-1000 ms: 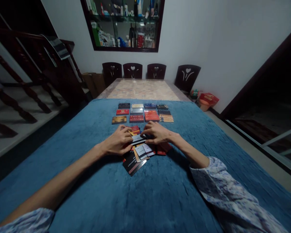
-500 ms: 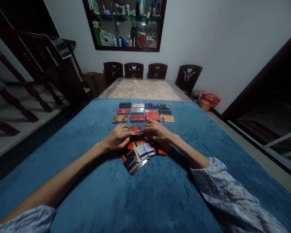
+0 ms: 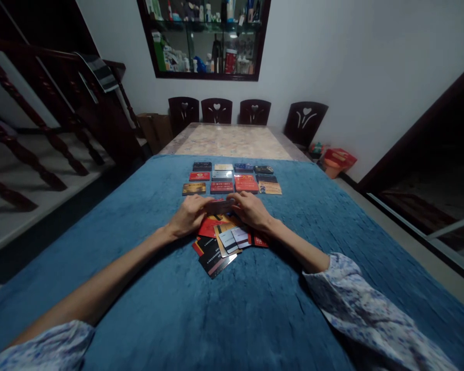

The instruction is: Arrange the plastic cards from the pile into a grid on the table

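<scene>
Between my two hands a small stack of cards (image 3: 219,207) is held on edge, its near face dark and reddish. My left hand (image 3: 188,215) grips its left end, fingers closed. At the right end my right hand (image 3: 251,210) pinches it the same way. Just below lies a loose, fanned pile of cards: a black card (image 3: 212,257), a white card (image 3: 227,240), a red card (image 3: 209,226) and several others overlapping. Beyond my hands, card stacks stand in rows, among them a gold stack (image 3: 194,188) and an orange-red stack (image 3: 246,183).
A blue cloth (image 3: 139,288) covers the near part of the table; bare marbled tabletop (image 3: 235,140) shows at the far end. Dark chairs (image 3: 216,111) stand behind it. To the left runs a wooden railing (image 3: 42,123). A red bag (image 3: 340,156) sits on the floor at right.
The cards between my hands have turned from nearly flat to standing on edge, a broad face now toward me. My view has shifted slightly.
</scene>
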`<action>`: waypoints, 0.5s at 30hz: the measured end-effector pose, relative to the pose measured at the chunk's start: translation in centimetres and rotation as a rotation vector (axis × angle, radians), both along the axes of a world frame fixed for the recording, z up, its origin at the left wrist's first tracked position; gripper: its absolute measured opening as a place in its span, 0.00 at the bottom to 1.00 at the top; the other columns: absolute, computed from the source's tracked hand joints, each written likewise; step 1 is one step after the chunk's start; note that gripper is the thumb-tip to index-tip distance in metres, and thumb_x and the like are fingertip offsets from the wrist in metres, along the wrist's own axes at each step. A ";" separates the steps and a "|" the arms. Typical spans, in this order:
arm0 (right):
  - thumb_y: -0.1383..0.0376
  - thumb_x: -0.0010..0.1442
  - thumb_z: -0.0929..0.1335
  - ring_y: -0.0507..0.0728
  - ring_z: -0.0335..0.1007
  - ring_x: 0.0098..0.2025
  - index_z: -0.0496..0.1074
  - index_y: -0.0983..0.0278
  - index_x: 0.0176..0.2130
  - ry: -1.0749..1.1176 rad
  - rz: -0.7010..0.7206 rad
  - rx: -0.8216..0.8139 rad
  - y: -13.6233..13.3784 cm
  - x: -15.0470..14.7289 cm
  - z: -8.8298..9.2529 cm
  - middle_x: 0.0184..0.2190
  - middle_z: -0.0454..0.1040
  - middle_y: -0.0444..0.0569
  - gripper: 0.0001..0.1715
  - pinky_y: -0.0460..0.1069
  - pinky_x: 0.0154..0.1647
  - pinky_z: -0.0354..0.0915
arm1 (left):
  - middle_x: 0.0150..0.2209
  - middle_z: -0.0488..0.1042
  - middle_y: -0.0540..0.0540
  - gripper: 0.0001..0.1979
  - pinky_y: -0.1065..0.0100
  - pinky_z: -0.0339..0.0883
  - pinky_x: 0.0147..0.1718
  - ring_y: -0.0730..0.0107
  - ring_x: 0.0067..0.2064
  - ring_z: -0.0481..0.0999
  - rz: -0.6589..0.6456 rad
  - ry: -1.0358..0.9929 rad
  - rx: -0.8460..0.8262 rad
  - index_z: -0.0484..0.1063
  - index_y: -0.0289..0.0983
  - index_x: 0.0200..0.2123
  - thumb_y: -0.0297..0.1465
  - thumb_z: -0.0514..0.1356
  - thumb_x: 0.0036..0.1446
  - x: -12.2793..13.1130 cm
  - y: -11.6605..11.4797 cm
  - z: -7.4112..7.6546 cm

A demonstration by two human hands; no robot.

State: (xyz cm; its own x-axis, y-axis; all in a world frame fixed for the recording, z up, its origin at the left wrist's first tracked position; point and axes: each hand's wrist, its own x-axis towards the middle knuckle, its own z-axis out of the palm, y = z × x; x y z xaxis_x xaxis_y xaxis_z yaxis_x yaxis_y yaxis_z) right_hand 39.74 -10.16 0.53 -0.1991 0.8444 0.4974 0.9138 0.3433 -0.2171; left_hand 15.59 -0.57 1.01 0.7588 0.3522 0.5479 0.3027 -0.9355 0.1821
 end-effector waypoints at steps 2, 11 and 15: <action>0.68 0.66 0.67 0.59 0.70 0.41 0.72 0.61 0.56 -0.025 -0.027 0.003 0.0 -0.1 -0.1 0.38 0.74 0.52 0.19 0.50 0.42 0.64 | 0.45 0.80 0.41 0.19 0.58 0.70 0.46 0.60 0.44 0.77 0.043 -0.012 -0.017 0.71 0.37 0.55 0.24 0.55 0.60 0.0 -0.1 -0.2; 0.71 0.65 0.66 0.59 0.69 0.41 0.70 0.61 0.60 -0.069 -0.019 0.005 0.2 0.0 -0.7 0.39 0.78 0.53 0.25 0.53 0.44 0.63 | 0.42 0.79 0.43 0.17 0.56 0.69 0.47 0.59 0.43 0.77 0.068 0.021 -0.070 0.71 0.37 0.52 0.25 0.55 0.60 0.3 -0.4 -0.3; 0.72 0.63 0.66 0.61 0.69 0.45 0.69 0.61 0.62 -0.081 0.031 0.010 0.4 0.2 -0.9 0.45 0.80 0.55 0.29 0.55 0.46 0.63 | 0.43 0.79 0.42 0.20 0.54 0.67 0.47 0.57 0.44 0.77 0.090 0.039 -0.083 0.69 0.37 0.54 0.25 0.55 0.58 0.3 -0.5 -0.4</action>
